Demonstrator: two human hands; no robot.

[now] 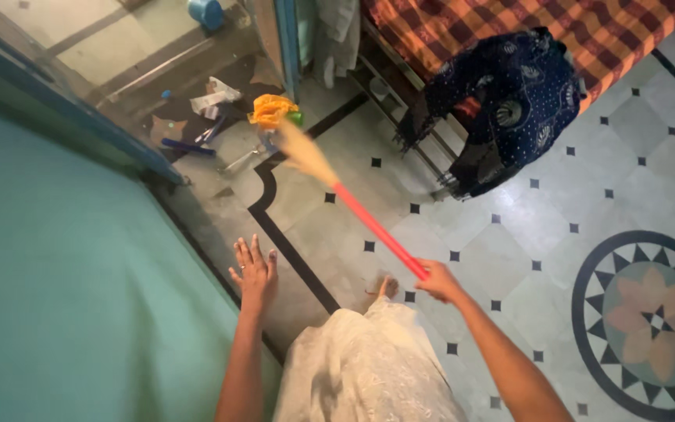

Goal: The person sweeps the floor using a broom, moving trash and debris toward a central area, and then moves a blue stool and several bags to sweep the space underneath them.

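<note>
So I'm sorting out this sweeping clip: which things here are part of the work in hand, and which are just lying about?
In use:
- broom, red handle, held by right hand
- orange cloth and litter at the bristles
- left hand, open, holding nothing

Lying about:
- dark blue cloth hanging off the bed
- blue tub
- floor medallion

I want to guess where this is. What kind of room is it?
Probably a bedroom in a home. A bed with a checked cover stands on a patterned tile floor, and the right hand holds a broom pointed at litter near a doorway.
</note>
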